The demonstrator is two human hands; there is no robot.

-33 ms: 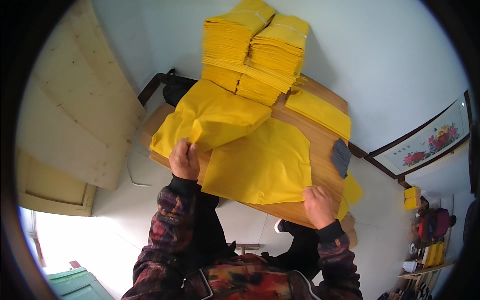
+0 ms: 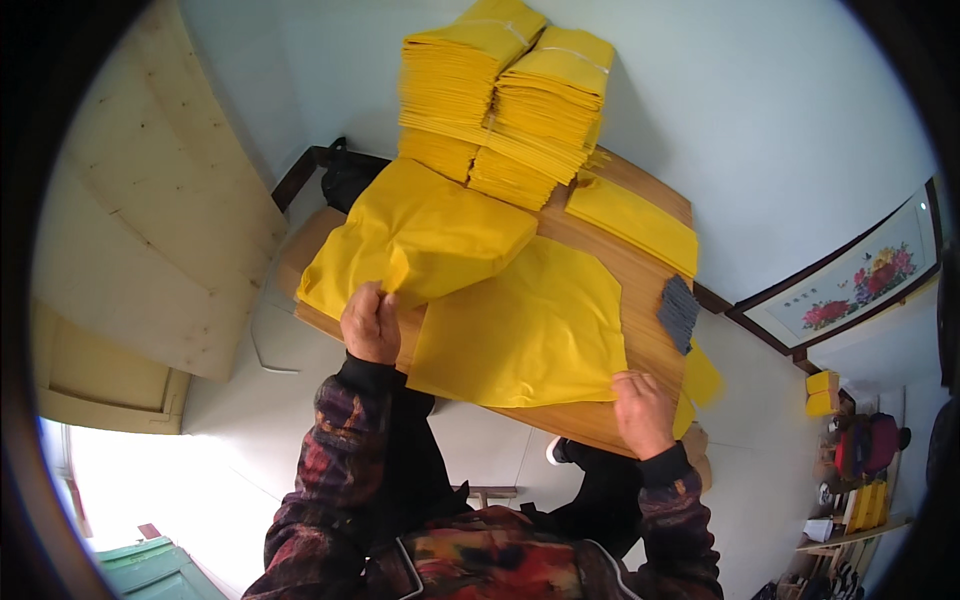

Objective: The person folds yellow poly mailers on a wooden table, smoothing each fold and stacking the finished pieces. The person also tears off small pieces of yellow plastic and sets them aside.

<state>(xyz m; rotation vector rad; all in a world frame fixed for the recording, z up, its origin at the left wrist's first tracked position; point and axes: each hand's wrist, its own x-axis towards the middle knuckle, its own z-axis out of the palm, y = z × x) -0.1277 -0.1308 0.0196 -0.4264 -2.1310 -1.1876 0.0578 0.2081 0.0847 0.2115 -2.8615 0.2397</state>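
Note:
A flat yellow fabric sheet (image 2: 520,330) lies across the front of the wooden table (image 2: 640,290). My right hand (image 2: 643,412) pinches its near right corner. To the left, a pile of yellow fabric sheets (image 2: 420,225) partly overlaps the flat one. The fingers of my left hand (image 2: 371,322) are closed on the near edge of a yellow fabric sheet there, which puckers up at the pinch. How many layers the left hand holds is hidden.
Tall tied stacks of folded yellow fabric (image 2: 465,85) rise at the back against the wall. A flat yellow bundle (image 2: 635,225) and a grey ridged pile (image 2: 678,314) lie at the table's right. A black bag (image 2: 350,178) sits behind the left corner; a framed flower picture (image 2: 850,270) leans right.
The raised fold at my left hand has sunk a little. My right hand has shifted slightly to the right with the sheet's corner.

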